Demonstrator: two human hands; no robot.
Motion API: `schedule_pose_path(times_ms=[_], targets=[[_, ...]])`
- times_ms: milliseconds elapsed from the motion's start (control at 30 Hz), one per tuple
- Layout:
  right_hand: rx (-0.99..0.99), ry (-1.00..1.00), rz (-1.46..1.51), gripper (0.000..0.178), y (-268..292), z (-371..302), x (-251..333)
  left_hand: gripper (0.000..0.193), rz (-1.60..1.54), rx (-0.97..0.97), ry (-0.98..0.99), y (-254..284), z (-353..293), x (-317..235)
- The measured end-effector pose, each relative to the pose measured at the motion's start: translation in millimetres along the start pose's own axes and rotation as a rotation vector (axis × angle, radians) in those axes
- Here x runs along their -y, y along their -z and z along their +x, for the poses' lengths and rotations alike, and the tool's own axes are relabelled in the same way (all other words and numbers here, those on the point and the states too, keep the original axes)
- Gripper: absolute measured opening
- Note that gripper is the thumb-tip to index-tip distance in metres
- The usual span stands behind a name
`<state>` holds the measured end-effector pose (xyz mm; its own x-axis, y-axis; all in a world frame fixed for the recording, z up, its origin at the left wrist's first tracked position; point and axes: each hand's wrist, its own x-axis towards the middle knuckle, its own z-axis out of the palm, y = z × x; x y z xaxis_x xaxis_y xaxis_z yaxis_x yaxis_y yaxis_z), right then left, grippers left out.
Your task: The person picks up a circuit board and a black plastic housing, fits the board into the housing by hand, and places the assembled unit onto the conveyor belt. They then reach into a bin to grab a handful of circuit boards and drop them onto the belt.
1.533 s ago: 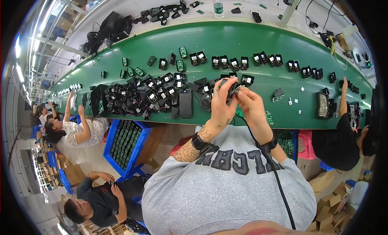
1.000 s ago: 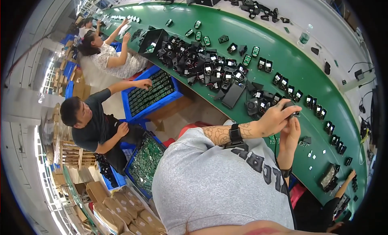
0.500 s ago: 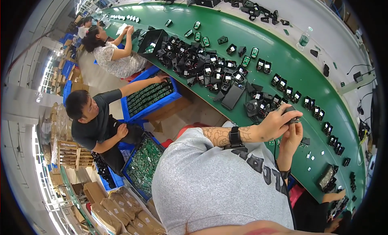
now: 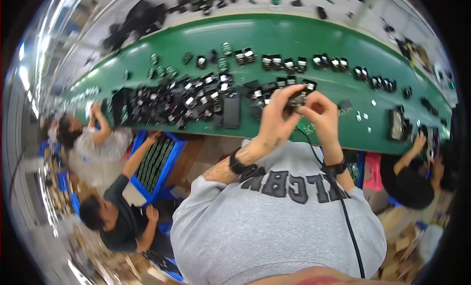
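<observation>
Over the near edge of the green table (image 4: pixel 294 35), I hold a small black housing (image 4: pixel 296 102) between my two hands. My left hand (image 4: pixel 274 116) grips it from the left, thumb and fingers curved round it. From the other side my right hand (image 4: pixel 323 119) pinches it with thumb and forefinger. Metal or circuit parts seem to show in its open face, but blur hides the detail. Just beyond my hands stand several black housings (image 4: pixel 289 82) with white parts inside. Each wrist wears a black band, and a cable hangs by the right one.
A heap of black housings (image 4: pixel 171 101) and a black rectangular box (image 4: pixel 231 111) lie to the left. Rows of housings (image 4: pixel 338 63) stretch right. A blue crate (image 4: pixel 179 145) with circuit boards stands below the table edge. Co-workers (image 4: pixel 113 219) sit on both sides.
My view has turned, so the table now runs across the top. My hands appear lower and further left, and the housing's open face shows more.
</observation>
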<state>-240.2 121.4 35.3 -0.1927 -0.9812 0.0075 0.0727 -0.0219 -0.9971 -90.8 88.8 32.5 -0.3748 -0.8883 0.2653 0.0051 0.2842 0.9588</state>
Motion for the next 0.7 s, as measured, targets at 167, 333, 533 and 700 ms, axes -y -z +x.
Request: schedule_pose_path(times_ms=[167,333,533,700], targets=[[0.076,0.107,0.104,0.020,12,-7,-12,0.054,0.004,0.046,-0.009,0,-5,-15],[-0.009,0.211,0.122,0.029,10,-12,0,0.057,0.076,0.054,-0.064,0,-6,-23],[0.077,0.193,0.170,0.030,13,-14,-3,0.062,0.154,0.093,-0.094,0,-5,-28],[0.074,0.167,0.271,0.026,11,-13,-10,0.060,0.187,0.074,-0.152,1,-3,-28]])
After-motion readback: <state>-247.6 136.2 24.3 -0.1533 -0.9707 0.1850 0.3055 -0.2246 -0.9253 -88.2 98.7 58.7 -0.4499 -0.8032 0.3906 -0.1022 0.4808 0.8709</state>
